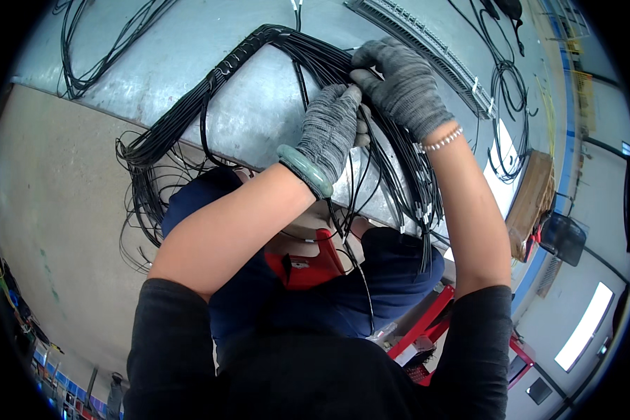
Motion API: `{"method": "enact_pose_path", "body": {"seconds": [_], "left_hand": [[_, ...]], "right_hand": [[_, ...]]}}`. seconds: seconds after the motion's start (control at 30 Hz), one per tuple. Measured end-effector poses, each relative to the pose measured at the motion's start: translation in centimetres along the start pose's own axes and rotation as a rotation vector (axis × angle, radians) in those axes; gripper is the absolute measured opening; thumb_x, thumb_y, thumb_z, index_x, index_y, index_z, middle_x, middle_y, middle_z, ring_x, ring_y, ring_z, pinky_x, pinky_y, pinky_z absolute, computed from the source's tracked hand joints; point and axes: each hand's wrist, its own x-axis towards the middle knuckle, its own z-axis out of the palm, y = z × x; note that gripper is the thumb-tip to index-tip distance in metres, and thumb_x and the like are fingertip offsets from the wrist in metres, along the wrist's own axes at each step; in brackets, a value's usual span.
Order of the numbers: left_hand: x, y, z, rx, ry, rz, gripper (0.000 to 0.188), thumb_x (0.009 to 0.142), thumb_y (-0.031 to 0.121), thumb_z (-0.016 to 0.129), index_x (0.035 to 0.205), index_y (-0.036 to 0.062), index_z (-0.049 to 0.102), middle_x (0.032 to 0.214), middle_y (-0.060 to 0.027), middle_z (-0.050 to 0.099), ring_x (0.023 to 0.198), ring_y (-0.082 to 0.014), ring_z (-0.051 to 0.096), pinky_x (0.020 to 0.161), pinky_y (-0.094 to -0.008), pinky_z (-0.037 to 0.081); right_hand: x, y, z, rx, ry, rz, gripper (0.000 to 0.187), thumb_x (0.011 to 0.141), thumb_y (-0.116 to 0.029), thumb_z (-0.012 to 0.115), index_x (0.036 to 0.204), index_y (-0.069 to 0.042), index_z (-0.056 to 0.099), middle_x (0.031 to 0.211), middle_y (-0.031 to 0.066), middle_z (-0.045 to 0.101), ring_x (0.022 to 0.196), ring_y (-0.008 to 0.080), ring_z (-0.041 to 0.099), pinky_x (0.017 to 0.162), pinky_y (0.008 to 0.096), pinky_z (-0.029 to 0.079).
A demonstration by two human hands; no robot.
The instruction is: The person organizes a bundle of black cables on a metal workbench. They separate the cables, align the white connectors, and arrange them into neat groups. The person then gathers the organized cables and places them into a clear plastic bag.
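A thick bundle of black cables [171, 127] bends across the metal work surface [248, 119] and hangs over its near edge at the left. My left hand [332, 119], in a grey knit glove, is closed at the bundle's right-hand stretch, with loose black cables trailing below it. Just beyond, my right hand [401, 82], gloved alike, curls its fingers over the same stretch, thumb near the left fingertips. What lies between the fingertips is hidden. Cable ends with white tags [423, 210] fan out toward my lap. Dark ties wrap the bundle's upper bend.
A grey slotted duct [427, 52] lies beyond my right hand. Coiled black cables [507, 84] rest at the far right, more loose cables [84, 77] at the far left. A cardboard box [530, 199] stands at the right. Below the edge, a red case [308, 266] sits between my legs.
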Motion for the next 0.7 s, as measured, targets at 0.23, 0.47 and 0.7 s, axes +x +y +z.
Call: {"method": "enact_pose_path", "body": {"seconds": [0.23, 0.47, 0.7], "left_hand": [[0.1, 0.2, -0.5, 0.098, 0.055, -0.013, 0.019, 0.090, 0.023, 0.053, 0.100, 0.0061, 0.053, 0.073, 0.0000, 0.057, 0.056, -0.0067, 0.051, 0.049, -0.0198, 0.047], [0.4, 0.5, -0.5, 0.093, 0.059, -0.030, 0.018, 0.090, 0.020, 0.052, 0.100, 0.0046, 0.052, 0.073, -0.0025, 0.059, 0.054, -0.0083, 0.055, 0.047, -0.0219, 0.051], [0.6, 0.9, -0.3, 0.107, 0.020, -0.025, 0.020, 0.089, 0.018, 0.055, 0.102, 0.0041, 0.051, 0.086, -0.0050, 0.060, 0.066, -0.0105, 0.058, 0.057, -0.0225, 0.053]], "right_hand": [[1.3, -1.4, 0.6, -0.352, -0.145, -0.062, 0.020, 0.080, -0.026, 0.059, 0.094, -0.011, 0.061, 0.091, 0.0090, 0.057, 0.089, 0.0257, 0.059, 0.075, 0.0380, 0.049], [1.7, -0.9, 0.4, -0.340, -0.188, -0.066, 0.019, 0.082, -0.024, 0.056, 0.092, -0.008, 0.059, 0.086, 0.0108, 0.061, 0.082, 0.0268, 0.062, 0.071, 0.0378, 0.050], [1.9, -0.3, -1.4, 0.112, -0.310, 0.087, 0.027, 0.088, -0.030, 0.054, 0.087, -0.004, 0.062, 0.071, 0.0084, 0.063, 0.063, 0.0202, 0.060, 0.062, 0.0346, 0.048]]}}
